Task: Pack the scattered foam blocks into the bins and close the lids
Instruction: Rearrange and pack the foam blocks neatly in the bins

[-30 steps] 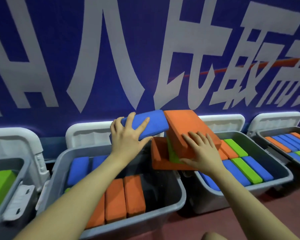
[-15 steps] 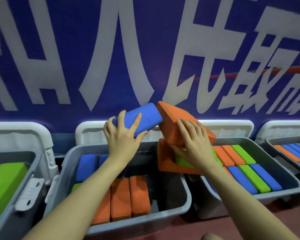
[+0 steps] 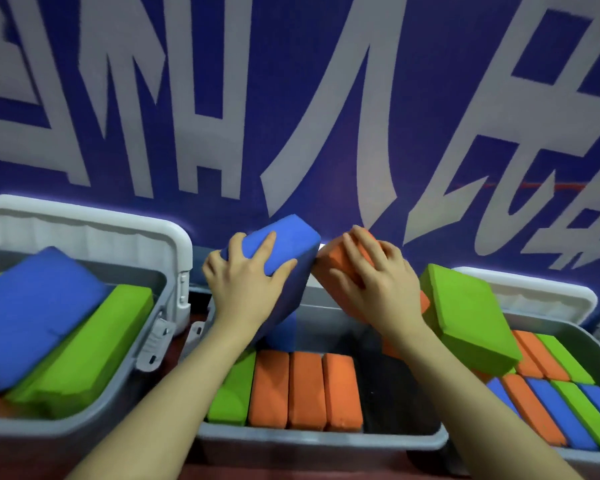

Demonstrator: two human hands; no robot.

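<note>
Our left hand (image 3: 248, 284) grips a blue block (image 3: 284, 244), tilted above the middle bin (image 3: 319, 439); our right hand (image 3: 378, 282) holds an orange block (image 3: 336, 268) beside it. Just right of that bin, a green block (image 3: 468, 313) tilts.

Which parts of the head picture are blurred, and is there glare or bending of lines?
Head view: the wall lettering and left bin's blue block are smeared by motion; the hands are sharper. Wide-angle bending tilts the left bin's lid. A pale glow edges that lid.
</note>
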